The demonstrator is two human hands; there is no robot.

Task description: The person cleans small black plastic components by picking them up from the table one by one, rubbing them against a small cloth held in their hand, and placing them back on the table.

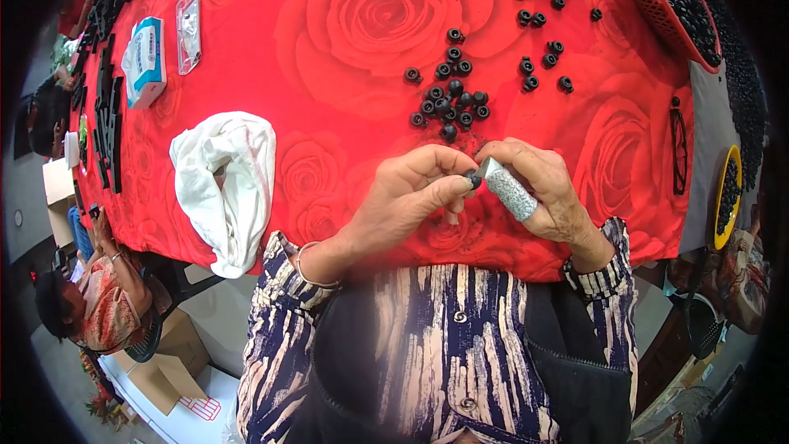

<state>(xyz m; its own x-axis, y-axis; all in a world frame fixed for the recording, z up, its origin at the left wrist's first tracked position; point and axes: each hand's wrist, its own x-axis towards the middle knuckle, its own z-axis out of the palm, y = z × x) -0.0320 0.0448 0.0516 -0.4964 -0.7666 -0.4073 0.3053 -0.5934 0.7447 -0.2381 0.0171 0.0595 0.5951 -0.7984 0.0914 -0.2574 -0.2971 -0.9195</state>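
Note:
Above the near edge of the table, my left hand [411, 189] pinches a small round black part [473, 180] between thumb and forefinger. Closed around a short knife [511, 192] is my right hand [549, 189]. The knife's handle looks wrapped in silvery material, and its flat metal blade points at the black part, touching or nearly so. Just beyond my hands, a cluster of similar black parts [454, 103] lies on the red cloth. Some have a round hole showing. Black crumbs are scattered around and below my fingers.
On the rose-patterned red tablecloth [329, 99] lie a crumpled white cloth [226, 189], a tissue pack [148, 62], a clear case [189, 29] and glasses [678, 144]. A red basket [657, 0] and yellow tray [721, 234] hold black pieces. People sit at left.

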